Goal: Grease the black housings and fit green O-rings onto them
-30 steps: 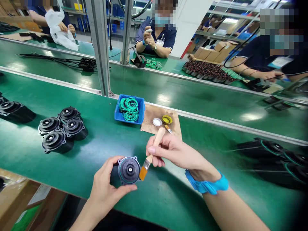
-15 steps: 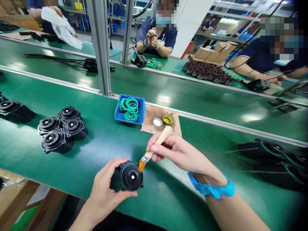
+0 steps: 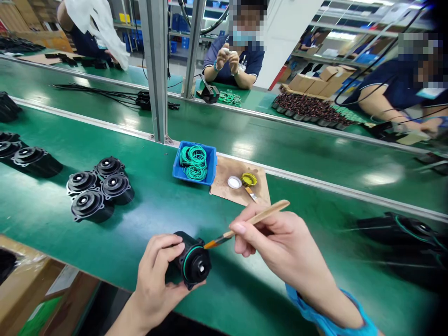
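My left hand (image 3: 157, 275) is wrapped round a black cylindrical housing (image 3: 180, 239), tilted so its round end faces right and toward me. A green O-ring (image 3: 186, 262) circles that end, around a stepped black centre with a small pale square tip. Between the thumb and fingers of my right hand (image 3: 276, 238) is a paintbrush (image 3: 259, 218) with a wooden handle. Its orange bristles touch, or nearly touch, the upper rim of the housing by the O-ring; I cannot tell which.
A blue bin (image 3: 176, 170) holds green O-rings. Beside it, cardboard (image 3: 224, 189) carries a white lid (image 3: 234, 182), a yellow dish (image 3: 249, 178) and another brush (image 3: 251, 193). Black housings (image 3: 93, 205) stand left; more (image 3: 392, 226) stand right. A metal post (image 3: 156, 74) rises behind. Co-workers sit across.
The housing has turned in my left hand, so more of its side shows. My right hand has moved right and lowered the brush to a flatter angle, with its narrow edge showing.
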